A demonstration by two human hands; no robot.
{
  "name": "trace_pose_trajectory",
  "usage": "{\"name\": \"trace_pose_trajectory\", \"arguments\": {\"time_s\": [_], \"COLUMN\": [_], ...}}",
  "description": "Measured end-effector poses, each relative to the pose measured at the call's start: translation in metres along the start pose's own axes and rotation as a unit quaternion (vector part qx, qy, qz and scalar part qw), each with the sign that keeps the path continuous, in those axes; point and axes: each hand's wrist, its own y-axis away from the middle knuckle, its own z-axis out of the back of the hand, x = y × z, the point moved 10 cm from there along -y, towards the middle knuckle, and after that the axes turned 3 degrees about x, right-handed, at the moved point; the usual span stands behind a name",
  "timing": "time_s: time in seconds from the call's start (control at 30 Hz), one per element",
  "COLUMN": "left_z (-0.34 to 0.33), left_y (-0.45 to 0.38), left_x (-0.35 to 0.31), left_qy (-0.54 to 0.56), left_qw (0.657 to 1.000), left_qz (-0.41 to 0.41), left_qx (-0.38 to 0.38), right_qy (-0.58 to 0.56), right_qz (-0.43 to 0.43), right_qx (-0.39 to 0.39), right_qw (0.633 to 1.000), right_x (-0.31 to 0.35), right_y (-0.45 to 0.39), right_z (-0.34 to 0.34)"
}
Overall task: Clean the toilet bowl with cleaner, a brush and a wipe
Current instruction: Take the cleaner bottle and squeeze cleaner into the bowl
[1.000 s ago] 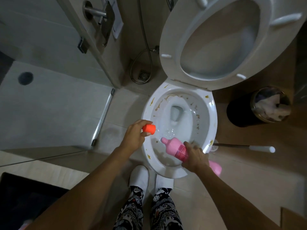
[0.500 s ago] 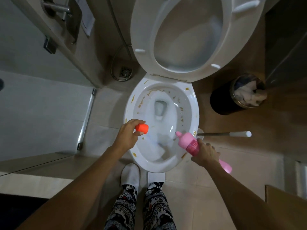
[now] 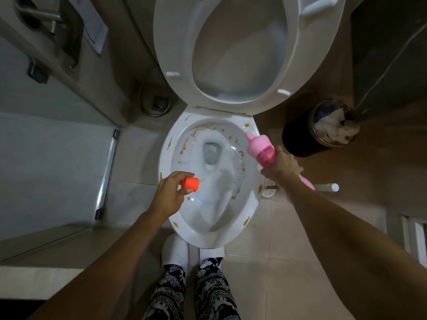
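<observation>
While standing at the near end of the toilet bowl, pictured from above with both arms reaching forward. At far left, a metal door handle and, on the floor beyond, a round drain ringed by a coiled hose. Left of the bowl, left hand pinching an orange cap between thumb and curled fingers, held just over the near-left rim. Centre, brown-yellow stains dotting the rim and inner wall, with white cleaner streaks running down toward the water. Above, seat and lid raised. Right of centre, right hand wrapped around a pink cleaner bottle, uncapped, nozzle tilted toward the far-right rim. Just behind that hand, a toilet brush lying on the floor beside the bowl, white handle end pointing right. Far right, a black bin filled with crumpled white paper. Near edge, white slippers touching the bowl's base.
</observation>
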Motion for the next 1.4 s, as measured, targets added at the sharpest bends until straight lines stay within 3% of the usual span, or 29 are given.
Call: {"name": "trace_pose_trajectory", "arguments": {"time_s": [0.3,0.57,0.93,1.23,1.4], "left_z": [0.029,0.067,0.098,0.113,0.104], "left_y": [-0.020,-0.033,-0.024,0.002,0.017], "left_x": [-0.008,-0.019,-0.044,-0.109,-0.127], "left_qy": [-0.009,-0.012,-0.047,-0.106,-0.170], "left_qw": [0.999,0.998,0.996,0.981,0.964], "left_qz": [-0.015,-0.018,-0.045,-0.154,-0.203], "left_qx": [-0.028,-0.056,-0.065,-0.050,-0.006], "right_qy": [-0.053,-0.166,-0.240,-0.288,-0.290], "right_qz": [0.114,0.233,0.245,0.286,0.322], "right_qx": [-0.020,-0.041,-0.016,-0.023,-0.026], "right_qw": [0.992,0.957,0.939,0.913,0.901], "right_x": [0.064,0.108,0.113,0.123,0.133], "right_y": [-0.006,0.037,0.086,0.120,0.130], "right_z": [0.013,0.006,-0.022,-0.026,-0.027]}}
